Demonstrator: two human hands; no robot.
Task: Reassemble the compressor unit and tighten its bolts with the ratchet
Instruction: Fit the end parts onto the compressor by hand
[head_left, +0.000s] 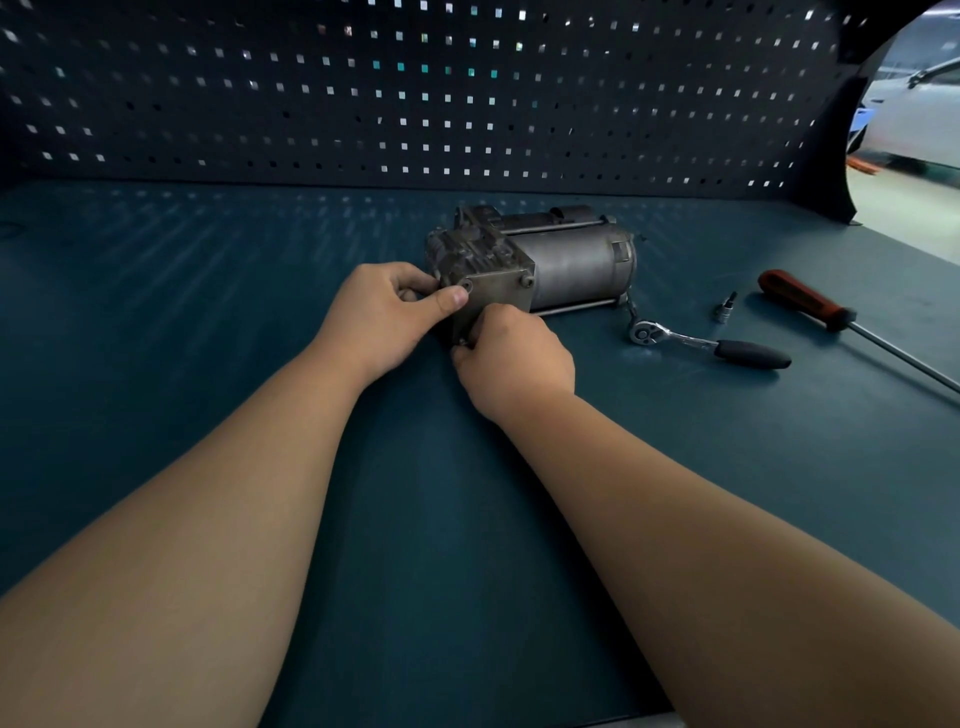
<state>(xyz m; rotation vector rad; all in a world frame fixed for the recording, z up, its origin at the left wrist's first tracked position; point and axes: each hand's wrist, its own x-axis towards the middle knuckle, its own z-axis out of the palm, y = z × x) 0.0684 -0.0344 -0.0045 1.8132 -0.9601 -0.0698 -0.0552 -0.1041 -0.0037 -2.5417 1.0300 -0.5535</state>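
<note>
The left hand (387, 312) is curled round the near upper corner of the compressor unit (566, 262), the thumb pressed beside a bolt (467, 285) in the square end plate (501, 299). The unit is dull grey metal: a ribbed cast head joined to a smooth cylindrical body, with long rods run along its side. It is laid on its side mid-way across the blue-green bench top (208, 322). The right hand (514, 358) is closed on the plate's lower edge; what is pinched there cannot be told. Further right the ratchet (711, 344) is laid flat — untouched — then a small socket bit (726, 306) and a red-handled screwdriver (805, 301).
</note>
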